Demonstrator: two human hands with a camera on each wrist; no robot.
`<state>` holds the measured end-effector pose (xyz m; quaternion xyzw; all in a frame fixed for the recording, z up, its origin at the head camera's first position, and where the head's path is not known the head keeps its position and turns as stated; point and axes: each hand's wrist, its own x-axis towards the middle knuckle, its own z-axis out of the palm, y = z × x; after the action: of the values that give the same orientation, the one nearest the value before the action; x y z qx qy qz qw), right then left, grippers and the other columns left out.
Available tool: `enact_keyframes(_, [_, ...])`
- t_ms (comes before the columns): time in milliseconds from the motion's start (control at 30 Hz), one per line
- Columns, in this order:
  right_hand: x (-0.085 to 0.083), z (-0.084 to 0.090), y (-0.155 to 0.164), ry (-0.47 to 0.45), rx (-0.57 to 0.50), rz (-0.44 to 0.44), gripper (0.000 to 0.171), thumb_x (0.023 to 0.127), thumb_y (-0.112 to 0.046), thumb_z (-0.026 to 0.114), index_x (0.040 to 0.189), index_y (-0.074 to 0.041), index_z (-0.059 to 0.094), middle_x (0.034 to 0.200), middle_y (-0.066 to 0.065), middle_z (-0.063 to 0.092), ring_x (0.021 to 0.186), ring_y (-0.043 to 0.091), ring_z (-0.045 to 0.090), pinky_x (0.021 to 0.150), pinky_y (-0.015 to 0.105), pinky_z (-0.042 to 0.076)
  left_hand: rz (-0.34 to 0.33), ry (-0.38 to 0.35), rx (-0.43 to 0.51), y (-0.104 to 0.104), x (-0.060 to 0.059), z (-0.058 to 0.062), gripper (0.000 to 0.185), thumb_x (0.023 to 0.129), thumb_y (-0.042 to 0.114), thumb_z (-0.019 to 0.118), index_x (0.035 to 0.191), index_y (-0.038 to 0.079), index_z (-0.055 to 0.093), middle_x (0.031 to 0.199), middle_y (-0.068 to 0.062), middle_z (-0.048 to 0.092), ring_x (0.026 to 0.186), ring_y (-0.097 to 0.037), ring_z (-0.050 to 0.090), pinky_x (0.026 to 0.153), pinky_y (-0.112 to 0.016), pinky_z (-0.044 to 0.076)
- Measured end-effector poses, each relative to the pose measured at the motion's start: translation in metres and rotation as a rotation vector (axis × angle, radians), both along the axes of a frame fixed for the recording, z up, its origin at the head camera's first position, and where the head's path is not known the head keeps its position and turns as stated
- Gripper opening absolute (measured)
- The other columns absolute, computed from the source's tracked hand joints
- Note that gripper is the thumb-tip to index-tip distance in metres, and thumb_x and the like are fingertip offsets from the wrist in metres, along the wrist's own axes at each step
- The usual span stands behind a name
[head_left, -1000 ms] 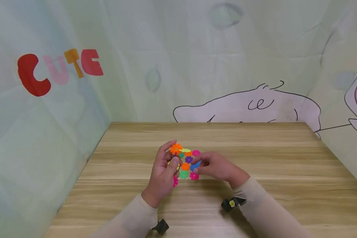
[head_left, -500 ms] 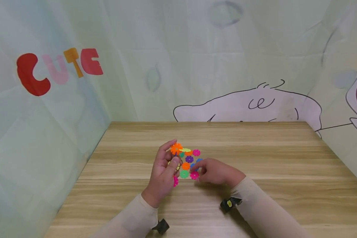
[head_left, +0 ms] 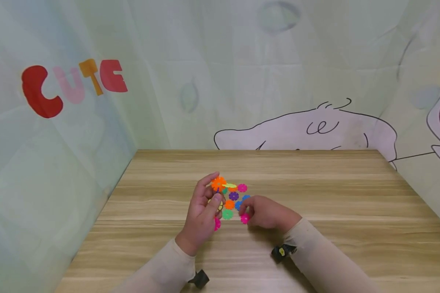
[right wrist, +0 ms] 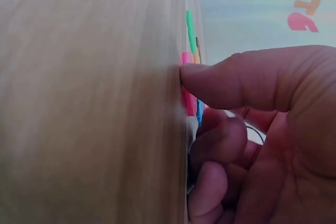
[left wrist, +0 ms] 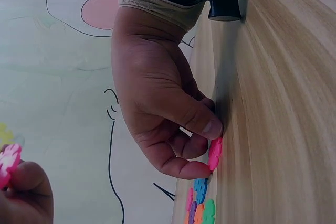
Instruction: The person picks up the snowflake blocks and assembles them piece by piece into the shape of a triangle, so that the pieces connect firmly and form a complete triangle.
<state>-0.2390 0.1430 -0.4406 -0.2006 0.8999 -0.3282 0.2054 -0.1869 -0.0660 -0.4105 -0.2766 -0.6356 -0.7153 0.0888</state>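
Note:
Small flower-shaped plastic discs in several colours lie in a cluster [head_left: 232, 200] at the middle of the wooden table [head_left: 315, 191]. My left hand [head_left: 212, 193] grips a joined piece of such discs, with an orange disc [head_left: 218, 184] on top and a pink one [head_left: 217, 223] below. My right hand [head_left: 247, 213] pinches a pink disc [head_left: 244, 218] between thumb and fingers at the cluster's near right edge. The left wrist view shows that pink disc [left wrist: 214, 153] standing on edge against the table. In the right wrist view the thumb [right wrist: 231, 82] presses beside it.
Printed fabric walls enclose the table on the left, back and right. Loose discs include purple [head_left: 233, 195], orange [head_left: 229, 204], green [head_left: 227, 214] and another pink [head_left: 242, 187]. Bare wood surrounds the cluster on all sides.
My right hand moved from the blue disc toward me, took hold of the pink disc and drew it slightly to the near right. The left hand stayed put.

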Motion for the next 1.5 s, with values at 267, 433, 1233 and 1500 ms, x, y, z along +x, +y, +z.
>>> enact_keyframes(267, [0.002, 0.001, 0.001, 0.098, 0.067, 0.015, 0.023, 0.077, -0.007, 0.076, 0.089, -0.017, 0.058, 0.073, -0.001, 0.056, 0.068, 0.017, 0.052, 0.062, 0.033, 0.044, -0.005, -0.004, 0.008, 0.0, 0.0, 0.001, 0.042, 0.103, 0.008, 0.041, 0.144, 0.016, 0.035, 0.089, -0.027, 0.045, 0.077, -0.019, 0.049, 0.05, -0.022, 0.043])
enact_keyframes(433, [0.004, 0.003, 0.002, 0.1, 0.087, 0.019, 0.023, 0.079, -0.012, 0.077, 0.087, -0.019, 0.056, 0.07, -0.002, 0.053, 0.066, 0.017, 0.051, 0.061, 0.033, 0.043, 0.005, -0.015, -0.003, -0.001, 0.001, 0.002, 0.041, 0.103, 0.01, 0.041, 0.144, 0.017, 0.035, 0.088, -0.025, 0.046, 0.077, -0.019, 0.049, 0.05, -0.023, 0.044])
enact_keyframes(1233, [0.024, 0.06, 0.011, 0.223, -0.734, -0.11, 0.029, 0.09, -0.008, 0.067, 0.118, -0.014, 0.059, 0.084, 0.013, 0.058, 0.067, 0.023, 0.052, 0.057, 0.028, 0.05, 0.021, -0.008, -0.009, -0.002, 0.002, 0.001, 0.042, 0.103, 0.008, 0.04, 0.144, 0.018, 0.034, 0.09, -0.021, 0.048, 0.079, -0.018, 0.051, 0.051, -0.022, 0.045])
enact_keyframes(1500, [0.031, 0.064, 0.005, 0.263, -0.781, -0.045, 0.03, 0.09, -0.004, 0.066, 0.118, -0.012, 0.059, 0.086, 0.012, 0.061, 0.071, 0.026, 0.055, 0.06, 0.03, 0.052, -0.02, -0.004, 0.006, -0.001, 0.001, -0.001, 0.042, 0.103, 0.008, 0.039, 0.144, 0.016, 0.033, 0.091, -0.029, 0.045, 0.078, -0.04, 0.043, 0.05, -0.02, 0.045])
